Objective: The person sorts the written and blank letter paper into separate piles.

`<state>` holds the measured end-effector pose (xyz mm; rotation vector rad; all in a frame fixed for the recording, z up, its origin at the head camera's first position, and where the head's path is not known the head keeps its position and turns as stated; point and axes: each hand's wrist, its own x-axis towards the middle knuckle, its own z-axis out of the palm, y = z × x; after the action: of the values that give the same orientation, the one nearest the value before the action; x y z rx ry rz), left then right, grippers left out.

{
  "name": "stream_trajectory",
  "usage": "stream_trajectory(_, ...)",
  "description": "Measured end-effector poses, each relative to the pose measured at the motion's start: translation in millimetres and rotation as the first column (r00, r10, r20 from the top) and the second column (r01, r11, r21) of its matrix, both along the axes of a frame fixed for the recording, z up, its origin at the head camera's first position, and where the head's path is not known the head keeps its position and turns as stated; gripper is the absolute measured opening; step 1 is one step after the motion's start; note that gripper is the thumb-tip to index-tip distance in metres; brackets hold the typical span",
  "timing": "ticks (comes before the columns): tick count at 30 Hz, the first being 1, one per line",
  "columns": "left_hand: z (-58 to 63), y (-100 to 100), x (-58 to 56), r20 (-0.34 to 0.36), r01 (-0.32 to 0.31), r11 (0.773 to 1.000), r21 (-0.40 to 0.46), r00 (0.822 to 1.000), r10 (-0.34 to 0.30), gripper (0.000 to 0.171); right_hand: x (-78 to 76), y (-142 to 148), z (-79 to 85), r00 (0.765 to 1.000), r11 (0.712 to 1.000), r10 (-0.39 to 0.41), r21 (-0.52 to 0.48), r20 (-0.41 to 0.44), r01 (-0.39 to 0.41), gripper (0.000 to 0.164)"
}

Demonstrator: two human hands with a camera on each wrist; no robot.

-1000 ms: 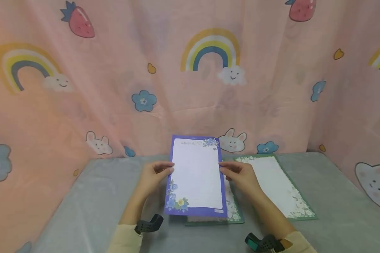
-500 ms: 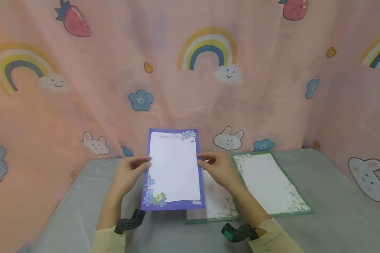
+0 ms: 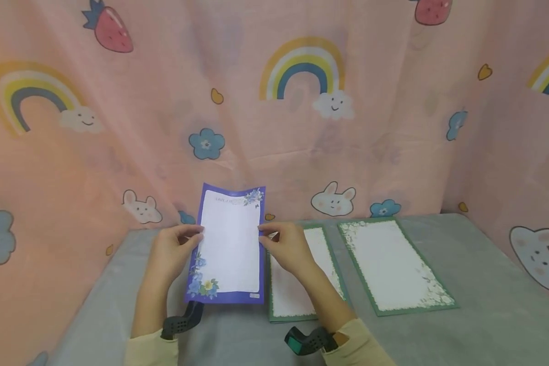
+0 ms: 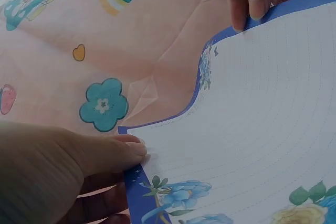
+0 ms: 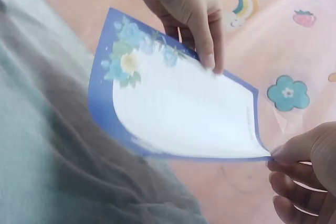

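A sheet of stationery paper (image 3: 231, 244) with a purple border, faint ruled lines and blue flowers is held up above the table. My left hand (image 3: 170, 251) pinches its left edge between thumb and fingers. On the opposite edge, my right hand (image 3: 287, 246) pinches it the same way. In the left wrist view the paper (image 4: 252, 108) bows in a curve between both hands. The right wrist view shows the sheet (image 5: 184, 108) sagging, with its lower end bent.
Behind my right forearm lies a green-bordered floral sheet (image 3: 293, 295), flat on the grey table (image 3: 229, 340). Another green-bordered sheet (image 3: 393, 264) lies to its right. A pink curtain (image 3: 164, 101) with cartoon prints hangs around the table's back and sides.
Both hands have carried the purple-bordered sheet leftward, off the nearer green-bordered sheet, which shows more now. The purple-bordered sheet has bowed slightly at its top edge.
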<state>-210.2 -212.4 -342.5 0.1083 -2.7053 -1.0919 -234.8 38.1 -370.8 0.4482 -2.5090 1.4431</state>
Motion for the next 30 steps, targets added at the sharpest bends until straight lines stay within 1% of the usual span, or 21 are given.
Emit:
stream_trajectory(7, -1.8, -2, -0.9, 0.002, 0.004, 0.999, -0.040, 1.000, -0.004, 0.028, 0.1, -7, -12.6, 0.999, 0.999, -0.039, -0.016, 0.035, 0.040, 0.023)
stream_trajectory(9, -2.4, -2, -2.0, -0.002, 0.003, 0.999, -0.049, 1.000, -0.003, 0.028, -1.0, -7, -14.8, 0.999, 0.999, -0.042, -0.018, 0.031, 0.042, 0.023)
stream_trajectory(13, -4.1, -4, -3.0, -0.006, 0.004, 0.998, -0.065, 1.000, -0.005, 0.027, -4.1, -8, -20.0, 0.999, 0.999, -0.039, -0.001, 0.020, 0.039, 0.022)
stream_trajectory(16, -6.3, -7, -3.7, -0.008, 0.016, 0.997, -0.079, 1.000, -0.016, 0.025, -6.8, -9, -26.0, 0.999, 0.999, -0.042, 0.030, 0.029, 0.041, 0.022)
stream_trajectory(18, -8.6, -8, -5.2, -0.001, 0.026, 0.996, -0.086, 1.000, -0.026, 0.024, -7.9, -10, -30.2, 0.997, 0.998, -0.050, 0.050, 0.053, 0.047, 0.022)
stream_trajectory(20, -11.4, -10, -6.8, 0.019, 0.032, 0.996, -0.088, 0.999, -0.031, 0.022, -9.1, -10, -34.4, 0.996, 0.997, -0.051, 0.067, 0.079, 0.046, 0.024)
stream_trajectory(23, -16.9, -12, -9.9, 0.072, 0.035, 0.995, -0.089, 0.997, -0.028, 0.022, -11.1, -12, -41.8, 0.993, 0.995, -0.049, 0.095, 0.106, 0.039, 0.025)
stream_trajectory(26, -23.6, -14, -12.5, 0.135, 0.043, 0.995, -0.093, 0.990, -0.030, 0.022, -12.9, -14, -48.9, 0.993, 0.992, -0.045, 0.119, 0.112, 0.031, 0.025)
stream_trajectory(30, -32.5, -15, -15.2, 0.186, 0.072, 0.993, -0.098, 0.981, -0.052, 0.022, -14.4, -14, -56.4, 0.991, 0.990, -0.045, 0.138, 0.128, 0.027, 0.024)
